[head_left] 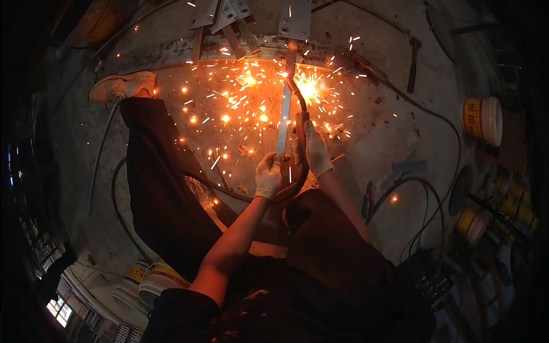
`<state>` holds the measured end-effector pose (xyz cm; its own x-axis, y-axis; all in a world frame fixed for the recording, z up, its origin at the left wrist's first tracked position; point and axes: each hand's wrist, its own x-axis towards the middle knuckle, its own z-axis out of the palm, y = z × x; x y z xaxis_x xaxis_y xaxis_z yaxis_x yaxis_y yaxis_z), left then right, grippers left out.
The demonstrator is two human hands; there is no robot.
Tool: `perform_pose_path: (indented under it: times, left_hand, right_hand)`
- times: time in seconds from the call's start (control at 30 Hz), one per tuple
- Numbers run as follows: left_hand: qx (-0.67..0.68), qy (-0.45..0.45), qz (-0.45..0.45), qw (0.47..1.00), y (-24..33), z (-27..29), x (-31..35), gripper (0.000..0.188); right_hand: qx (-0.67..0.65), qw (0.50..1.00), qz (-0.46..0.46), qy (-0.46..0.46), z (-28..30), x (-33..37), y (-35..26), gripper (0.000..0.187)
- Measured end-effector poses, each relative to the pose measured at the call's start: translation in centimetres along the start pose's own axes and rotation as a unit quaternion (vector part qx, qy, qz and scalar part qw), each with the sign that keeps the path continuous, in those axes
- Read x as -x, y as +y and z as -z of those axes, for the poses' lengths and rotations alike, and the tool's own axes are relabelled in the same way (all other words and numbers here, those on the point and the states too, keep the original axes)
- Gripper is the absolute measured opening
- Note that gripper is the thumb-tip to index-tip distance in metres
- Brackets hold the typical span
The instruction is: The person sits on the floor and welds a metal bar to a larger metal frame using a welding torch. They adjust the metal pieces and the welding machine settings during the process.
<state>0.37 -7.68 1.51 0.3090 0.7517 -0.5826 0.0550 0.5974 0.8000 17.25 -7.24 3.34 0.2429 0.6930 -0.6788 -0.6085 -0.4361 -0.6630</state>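
My left hand (pixel 270 176), in a pale work glove, is closed around the near end of a flat metal bar (pixel 285 114). The bar runs away from me toward a metal plate with bolt holes (pixel 294 22). Also gloved, my right hand (pixel 316 151) grips a welding torch (pixel 303 127) with a brownish handle and a curved neck. The torch's neck reaches the bar near its far part. A bright glare (pixel 309 88) burns just right of there, and sparks scatter over the concrete floor. Where the bar meets the plate is partly lost in glare.
More bolt-holed plates (pixel 223 16) lie at the far edge. A hammer-like tool (pixel 414 64) rests far right, with a bucket (pixel 485 120) nearer. Red-handled pliers (pixel 368 201) lie right of my knee. A black cable (pixel 440 117) curves across the floor; tubs (pixel 154 280) stand lower left.
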Motion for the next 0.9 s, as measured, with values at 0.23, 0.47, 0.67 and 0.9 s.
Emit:
perform_pose_path:
  times: [0.23,0.47,0.67,0.9]
  left_hand:
    - [-0.073,0.021,-0.015,0.997,-0.3,0.3,-0.2,0.024]
    - [-0.186,0.022,-0.021,0.982,1.4,0.7,0.0,0.026]
    - [-0.122,0.019,-0.002,0.992,0.0,0.1,-0.6,0.027]
    - [-0.138,0.017,0.012,0.99,0.1,0.9,-0.2,0.035]
  right_hand:
    - [-0.006,0.999,0.034,0.003,-0.1,0.7,-0.3,0.05]
    - [-0.054,0.997,0.05,0.004,1.5,-1.4,2.4,0.04]
    - [-0.003,0.998,0.057,0.039,2.1,-1.7,2.5,0.046]
    - [0.037,0.995,0.08,0.042,1.9,-0.2,2.3,0.05]
